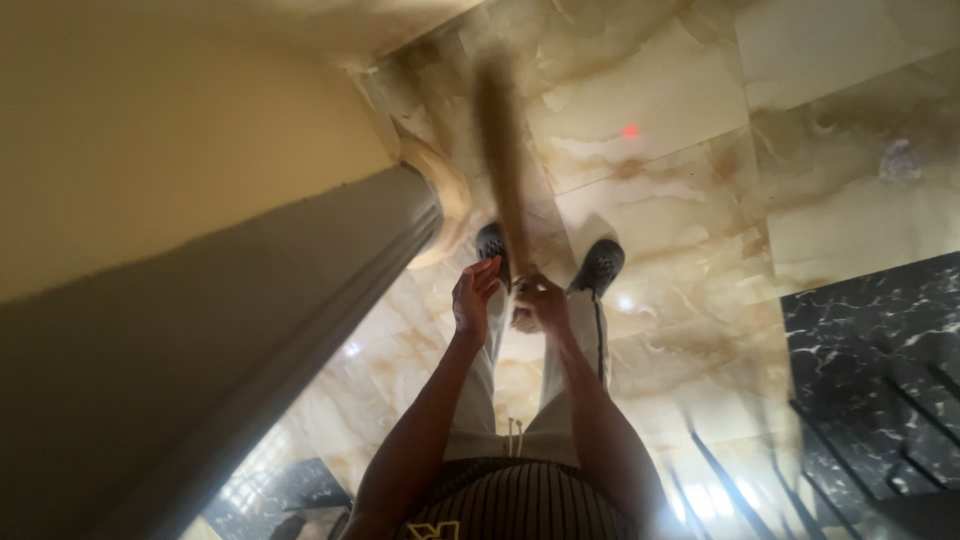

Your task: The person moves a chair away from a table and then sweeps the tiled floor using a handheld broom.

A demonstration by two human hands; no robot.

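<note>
Head view looked straight down the person's own body to a marble-patterned tile floor (680,90). Landmark: a long brown stick-like handle (503,150), badly motion-blurred. Its long axis ran from the hands away toward the far wall (130,130), near end at the hands, far end lost in blur near the angle of wall and floor; whether it carried a broom head or mop there could not be told. Right hand (540,305) sat at the near end of the handle, fingers curled around it, holding it. Left hand (474,295) was just beside the handle on its left, fingers spread and open, apparently not gripping; contact could not be judged through the blur. So the right hand was the nearer. Two dark shoes (600,265) stood either side of the handle's near end, under the hands. A grey column-like moulding (250,300) lay left of the handle, running toward the viewer. A black veined tile (870,340) lay well apart to its right. A small red spot (630,131) showed on the floor right of the handle's mid-length. No containers were visible.
</note>
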